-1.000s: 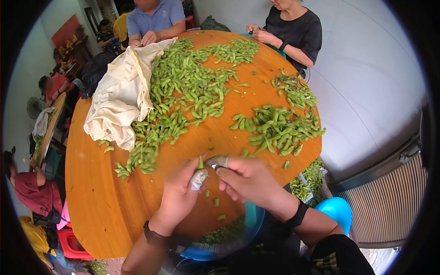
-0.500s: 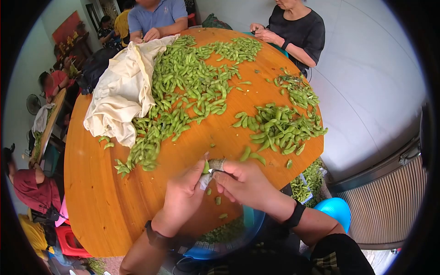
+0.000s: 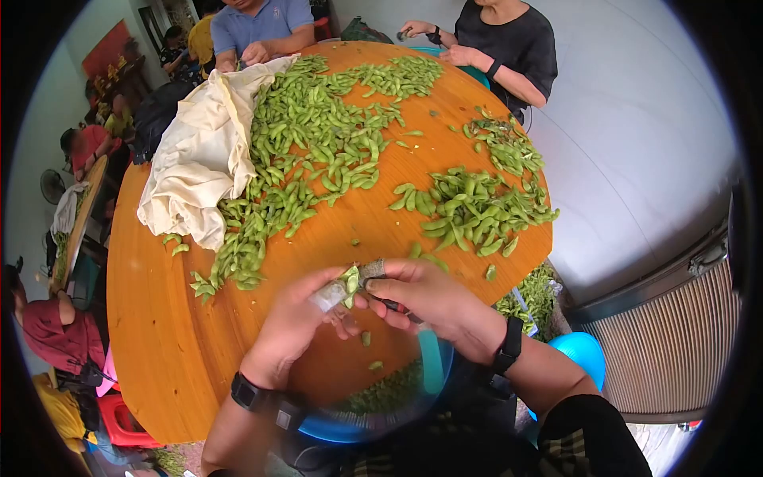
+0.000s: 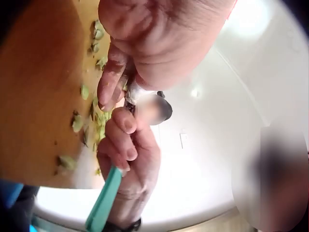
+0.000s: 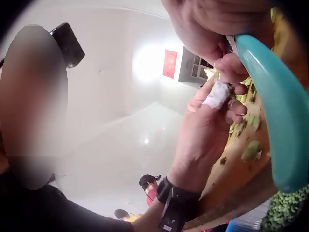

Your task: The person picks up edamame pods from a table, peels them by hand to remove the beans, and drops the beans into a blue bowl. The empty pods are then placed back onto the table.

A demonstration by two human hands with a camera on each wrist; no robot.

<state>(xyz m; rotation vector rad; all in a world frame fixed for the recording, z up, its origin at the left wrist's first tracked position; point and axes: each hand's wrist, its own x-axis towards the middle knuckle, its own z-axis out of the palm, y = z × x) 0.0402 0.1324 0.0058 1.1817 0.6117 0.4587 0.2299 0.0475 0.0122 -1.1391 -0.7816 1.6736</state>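
In the head view my left hand [image 3: 288, 319], its thumb wrapped in white, pinches an opened green pod [image 3: 350, 285] upright above the table's near edge. My right hand [image 3: 437, 298], with a grey wrap on a finger, curls round a tool whose teal handle [image 3: 430, 362] sticks out below; the same handle [image 5: 275, 116] looms large in the right wrist view. The two hands nearly meet at the pod. Fingers hide the tool's working end.
Green pods [image 3: 310, 135] lie heaped across the wooden table [image 3: 151, 350], with another pile [image 3: 477, 211] at the right. A cream cloth [image 3: 199, 159] covers the left edge. Below my hands stands a blue basin [image 3: 334, 432] holding green pieces. Two people sit opposite.
The pod between my hands now shows a pale, open inside. The teal handle has swung into clearer view under my right hand. Across the table, the person in black has moved one hand outward.
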